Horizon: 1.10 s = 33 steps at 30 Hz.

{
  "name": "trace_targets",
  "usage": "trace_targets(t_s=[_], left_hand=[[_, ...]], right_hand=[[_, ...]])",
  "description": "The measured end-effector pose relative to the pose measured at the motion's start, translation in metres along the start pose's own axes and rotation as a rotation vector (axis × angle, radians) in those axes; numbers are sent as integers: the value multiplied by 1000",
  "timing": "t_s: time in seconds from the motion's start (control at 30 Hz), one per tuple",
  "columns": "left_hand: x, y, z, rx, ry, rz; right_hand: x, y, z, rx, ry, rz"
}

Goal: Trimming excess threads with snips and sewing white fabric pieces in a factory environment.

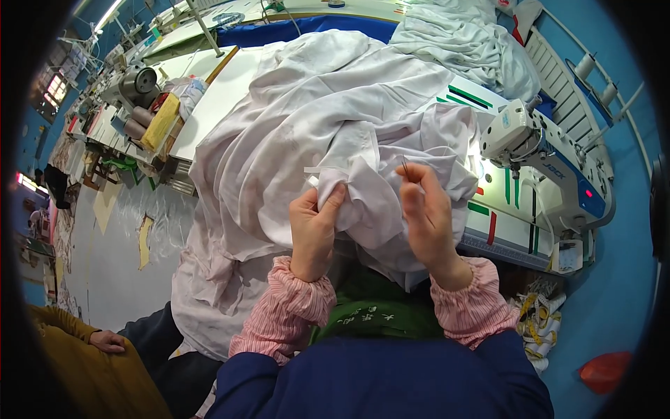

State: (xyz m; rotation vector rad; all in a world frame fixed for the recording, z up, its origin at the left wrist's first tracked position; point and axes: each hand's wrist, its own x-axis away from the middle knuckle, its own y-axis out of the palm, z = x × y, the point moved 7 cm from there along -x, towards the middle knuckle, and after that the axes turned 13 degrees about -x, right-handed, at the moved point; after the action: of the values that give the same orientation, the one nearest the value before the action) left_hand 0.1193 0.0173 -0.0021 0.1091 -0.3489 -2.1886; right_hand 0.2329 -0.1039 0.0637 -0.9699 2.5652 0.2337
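A large, pale white cloth (286, 126) lies in loose folds over a white worktop (513, 227), spilling over the near edge toward the lap of the person wearing the camera. The left hand (314, 227) has a bunched fold of it in its grip, thumb on top; a small white strip (322, 170) sticks out just beyond the fingers. To its right, the right hand (424, 216) is raised over the cloth, its grip pinched around a thin dark tool (404, 165), too small to identify. Pink striped sleeves (283, 307) cover both forearms. A white sewing machine (548, 160) with a red light stands at the right, near green and red strips on the worktop. More white fabric (460, 52) is heaped at the far side. At lower left, another person's hand (107, 341) rests against mustard-coloured clothing (98, 377).
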Motion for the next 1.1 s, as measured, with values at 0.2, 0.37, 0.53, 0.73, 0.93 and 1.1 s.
trace_targets(t_s=[0.2, 0.37, 0.53, 0.73, 0.93, 1.1], left_hand=[[5, 1, 7, -164, 83, 20], [6, 0, 9, -161, 138, 30], [6, 0, 10, -188, 165, 48], [7, -2, 10, -255, 192, 85], [6, -4, 8, -278, 217, 117], [6, -4, 9, -258, 220, 139]], right_hand=[[38, 43, 26, -757, 903, -393], [38, 47, 43, -730, 983, -358], [38, 46, 42, -766, 954, -345], [39, 48, 44, -739, 993, -338], [39, 48, 44, -776, 967, -284], [40, 49, 44, -779, 986, -306]])
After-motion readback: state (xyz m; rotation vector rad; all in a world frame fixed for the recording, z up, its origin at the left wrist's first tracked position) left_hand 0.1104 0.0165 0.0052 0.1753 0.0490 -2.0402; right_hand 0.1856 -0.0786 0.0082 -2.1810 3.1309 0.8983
